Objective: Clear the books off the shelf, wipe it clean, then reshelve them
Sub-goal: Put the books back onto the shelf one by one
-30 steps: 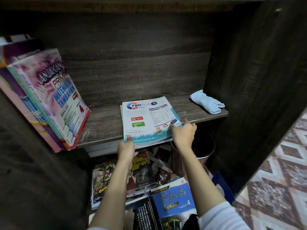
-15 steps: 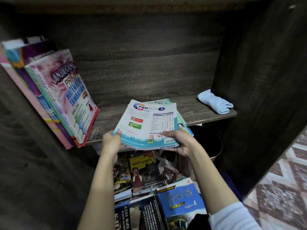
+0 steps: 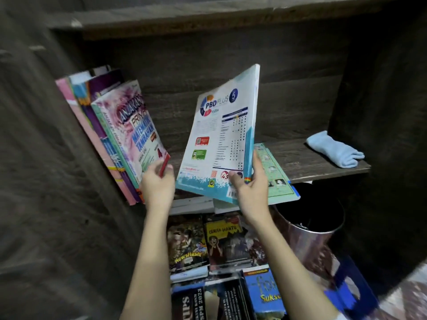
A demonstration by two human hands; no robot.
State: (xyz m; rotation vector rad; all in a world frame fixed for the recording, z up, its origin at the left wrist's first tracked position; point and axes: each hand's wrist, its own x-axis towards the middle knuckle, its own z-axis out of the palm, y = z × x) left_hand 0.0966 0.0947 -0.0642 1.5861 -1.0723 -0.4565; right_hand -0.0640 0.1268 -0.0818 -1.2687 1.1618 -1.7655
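Partly hidden behind the right hand [image 3: 249,188], a green book [image 3: 275,176] lies flat, overhanging the shelf [image 3: 312,162] edge. That hand pinches the PBD Plus book [image 3: 221,135] at its lower corner, thumb on the cover, holding it upright above the shelf. Slightly blurred, the left hand [image 3: 157,185] pinches the leaning maths book [image 3: 138,132] by its red corner.

Forearms [image 3: 150,262] bare; a sleeve [image 3: 341,317] (right arm, frame's edge) seems white.

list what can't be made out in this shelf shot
All in the head view:
- Green booklet: mostly covered by the PBD Plus book and right hand.
- Bin contents: too dark inside.
- Sukses book: cut off by the bottom edge.
- Left hand grip on the leaning books: motion-blurred.
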